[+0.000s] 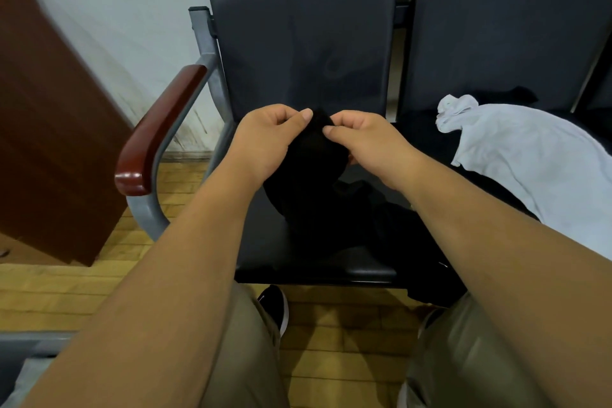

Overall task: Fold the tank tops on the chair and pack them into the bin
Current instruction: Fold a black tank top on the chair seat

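At the far left of the frame a reddish-brown wooden panel (pixel 49 116) leans against the pale wall. Next to it comes the dark red armrest (pixel 159 129) on its grey metal frame, and then the black padded chair (pixel 298 43) that fills the upper middle of the picture.

Over the back of that seat, in the centre of the frame, the person's left hand (pixel 265 139) pinches the top edge of a black tank top (pixel 314 202) between thumb and curled fingers. The right hand (pixel 367 142) pinches the same bunched edge just beside it, so the two thumbs nearly meet across the cloth. The garment hangs down from both hands, between the forearms, and its lower part lies crumpled on the seat, spilling towards the seat's front edge at the lower right.

Further right, on the neighbouring seat (pixel 496 36), a white tank top (pixel 536 159) lies spread and rumpled, well apart from both hands, with more dark cloth showing under it.

Along the bottom of the frame are the person's khaki trousers, one black shoe (pixel 275 305) and the yellowish wooden floor (pixel 331 341).
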### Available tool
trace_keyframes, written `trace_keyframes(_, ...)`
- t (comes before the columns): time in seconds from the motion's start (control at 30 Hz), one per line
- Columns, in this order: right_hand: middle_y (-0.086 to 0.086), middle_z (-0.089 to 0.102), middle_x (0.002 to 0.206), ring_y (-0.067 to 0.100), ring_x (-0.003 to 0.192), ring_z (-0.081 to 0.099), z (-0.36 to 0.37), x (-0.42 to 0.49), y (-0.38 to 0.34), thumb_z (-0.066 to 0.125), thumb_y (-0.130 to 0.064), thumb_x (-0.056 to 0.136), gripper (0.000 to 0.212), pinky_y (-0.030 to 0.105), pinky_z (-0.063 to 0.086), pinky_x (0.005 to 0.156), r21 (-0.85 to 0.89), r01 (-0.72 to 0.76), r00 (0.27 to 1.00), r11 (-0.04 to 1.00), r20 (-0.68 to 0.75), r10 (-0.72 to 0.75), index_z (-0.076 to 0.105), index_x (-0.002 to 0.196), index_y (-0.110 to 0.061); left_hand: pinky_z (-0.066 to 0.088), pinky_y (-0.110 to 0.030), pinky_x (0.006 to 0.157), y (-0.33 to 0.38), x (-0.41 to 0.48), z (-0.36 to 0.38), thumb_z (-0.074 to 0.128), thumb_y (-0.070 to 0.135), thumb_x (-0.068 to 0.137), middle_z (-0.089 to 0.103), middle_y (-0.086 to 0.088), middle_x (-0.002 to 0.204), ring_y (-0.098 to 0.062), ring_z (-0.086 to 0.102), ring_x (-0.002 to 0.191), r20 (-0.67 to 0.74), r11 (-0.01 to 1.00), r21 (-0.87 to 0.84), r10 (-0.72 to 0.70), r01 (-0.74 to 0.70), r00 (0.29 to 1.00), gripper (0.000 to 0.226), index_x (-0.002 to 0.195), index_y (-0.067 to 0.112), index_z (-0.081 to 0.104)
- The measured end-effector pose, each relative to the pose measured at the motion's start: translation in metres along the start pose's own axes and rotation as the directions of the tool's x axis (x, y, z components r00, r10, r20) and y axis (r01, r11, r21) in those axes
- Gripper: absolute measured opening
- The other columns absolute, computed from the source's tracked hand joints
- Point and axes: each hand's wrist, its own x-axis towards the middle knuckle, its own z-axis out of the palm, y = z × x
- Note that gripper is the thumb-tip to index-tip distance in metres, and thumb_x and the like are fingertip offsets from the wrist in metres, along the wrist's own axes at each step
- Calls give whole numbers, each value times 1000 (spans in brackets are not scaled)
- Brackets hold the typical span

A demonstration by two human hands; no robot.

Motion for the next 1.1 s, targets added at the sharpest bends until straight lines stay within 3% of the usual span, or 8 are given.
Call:
trace_keyframes(0.27,0,81,100,15,95,78,-9,-3,1,71,-31,102,13,29,61,83,112,69,993,991,-102,-57,80,107,-23,60,-21,71,3,-7,1,83,37,92,81,0,93,-10,77,82,148,999,-33,20,-16,989,25,105,17,76)
trace_keyframes(0.43,7,79,98,24,95,77,-35,1,10,71,-34,98,11,42,61,91,146,140,919,979,-387,-74,79,100,-27,58,-27,78,-21,4,-4,93,35,80,77,11,97,-5,73,90,291,936,346,-33,-73,956,34,104,33,70)
trace_keyframes(0.53,2,73,86,12,81,69,-57,-1,16,68,-33,101,10,33,56,80,154,147,842,977,-538,-42,75,97,-27,51,-26,68,-37,11,-8,88,31,85,72,7,99,-11,69,91,288,851,517,-72,-92,955,29,108,29,69)
trace_keyframes(0.7,-11,71,89,7,89,66,-96,-8,28,61,-36,101,14,37,57,93,146,106,710,984,-703,28,71,105,-27,51,-34,79,-57,23,-8,80,20,89,68,6,95,-20,67,96,285,704,703,-146,-103,947,19,100,30,69)
trace_keyframes(0.87,-10,69,95,8,89,65,-125,-24,44,58,-35,103,17,27,53,82,178,39,660,983,-743,108,69,113,-26,56,-39,79,-56,21,0,71,21,89,71,-4,88,-24,68,89,334,684,724,-238,-87,912,5,85,24,71)
trace_keyframes(0.97,-10,68,94,8,87,63,-140,-30,48,57,-36,103,20,25,48,76,185,12,618,983,-774,138,68,115,-24,51,-37,80,-44,15,14,68,28,88,73,-5,88,-22,67,89,400,839,543,-271,11,876,10,86,20,73)
trace_keyframes(1.03,-8,63,88,11,82,60,-149,-33,53,55,-36,103,19,27,47,74,192,-44,602,980,-778,179,65,111,-21,49,-34,79,-29,11,26,67,22,85,70,-5,91,-21,64,92,422,975,158,-211,158,882,9,91,19,73)
trace_keyframes(1.1,-4,60,86,16,82,58,-154,-35,58,54,-33,103,16,31,46,74,204,-119,617,972,-752,234,62,104,-20,52,-32,80,-13,11,35,58,11,90,68,-10,100,-22,65,96,429,914,-302,-124,271,895,17,103,14,68)
